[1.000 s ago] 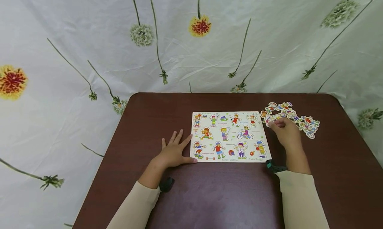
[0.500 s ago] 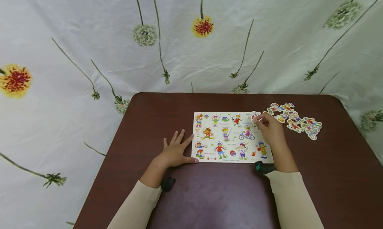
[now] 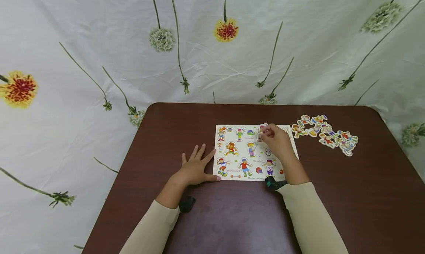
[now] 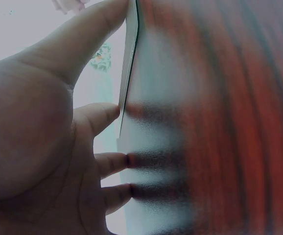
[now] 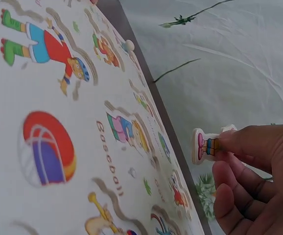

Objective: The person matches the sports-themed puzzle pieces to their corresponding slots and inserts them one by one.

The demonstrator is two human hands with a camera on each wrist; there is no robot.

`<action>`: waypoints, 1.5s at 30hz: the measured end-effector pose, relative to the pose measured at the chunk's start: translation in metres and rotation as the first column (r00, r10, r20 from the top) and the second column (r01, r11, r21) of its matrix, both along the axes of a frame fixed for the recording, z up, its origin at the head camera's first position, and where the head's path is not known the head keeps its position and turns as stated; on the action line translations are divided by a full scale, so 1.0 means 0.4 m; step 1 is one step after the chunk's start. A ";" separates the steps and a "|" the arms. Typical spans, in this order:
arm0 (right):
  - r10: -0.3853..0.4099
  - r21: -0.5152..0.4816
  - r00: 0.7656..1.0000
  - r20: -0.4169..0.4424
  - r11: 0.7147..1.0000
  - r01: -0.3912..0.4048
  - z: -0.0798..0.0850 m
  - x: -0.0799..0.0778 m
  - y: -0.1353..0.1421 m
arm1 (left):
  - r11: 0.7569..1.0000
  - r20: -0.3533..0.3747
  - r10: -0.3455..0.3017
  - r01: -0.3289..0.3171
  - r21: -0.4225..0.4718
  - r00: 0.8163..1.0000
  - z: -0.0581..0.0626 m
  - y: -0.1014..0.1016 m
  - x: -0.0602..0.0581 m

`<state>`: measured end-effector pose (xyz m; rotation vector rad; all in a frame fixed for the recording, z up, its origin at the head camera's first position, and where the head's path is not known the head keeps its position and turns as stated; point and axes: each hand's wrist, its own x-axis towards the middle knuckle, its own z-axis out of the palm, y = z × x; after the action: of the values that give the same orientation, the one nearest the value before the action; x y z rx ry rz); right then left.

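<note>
A white picture puzzle board (image 3: 234,167) with recessed sports figures lies on the table. My left hand (image 3: 194,169) spreads its fingers flat on the table, thumb and index fingertip at the board's left edge. In the left wrist view the thumb (image 4: 90,36) reaches along the board's edge (image 4: 129,54). My right hand (image 3: 280,142) is over the board's upper right part. Between thumb and fingers it pinches a small figure-shaped puzzle piece (image 5: 201,147); pink shoes and blue socks show, and the fingers hide the rest.
Several loose puzzle pieces (image 3: 327,128) lie in a cluster right of the board. The dark brown table (image 3: 352,195) has rounded far corners. Behind it hangs a pale cloth (image 3: 126,25) printed with flowers. Black straps with small devices (image 3: 187,204) sit on both wrists.
My right hand has moved left from beside the loose pieces to above the board, carrying the pinched puzzle piece. The left hand stays at the board's left edge.
</note>
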<state>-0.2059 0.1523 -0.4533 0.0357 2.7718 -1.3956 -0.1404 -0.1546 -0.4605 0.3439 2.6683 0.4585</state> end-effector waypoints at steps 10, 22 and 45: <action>0.098 0.059 0.994 -0.045 0.994 -0.096 -0.007 -0.037 -0.093 | 1.000 -0.002 -0.005 0.005 -0.002 1.000 0.003 0.000 -0.002; 0.195 0.181 0.981 0.003 0.965 -0.192 -0.021 -0.079 -0.147 | 1.000 -0.006 -0.001 0.001 -0.003 1.000 0.006 0.005 -0.001; 0.247 0.301 0.962 0.118 0.914 -0.271 -0.036 -0.112 -0.174 | 1.000 -0.015 -0.001 0.001 0.001 1.000 -0.004 -0.002 0.001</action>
<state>-0.2505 0.0826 -0.4678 -0.2544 2.7766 -0.8654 -0.1399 -0.1555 -0.4620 0.3504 2.6825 0.4590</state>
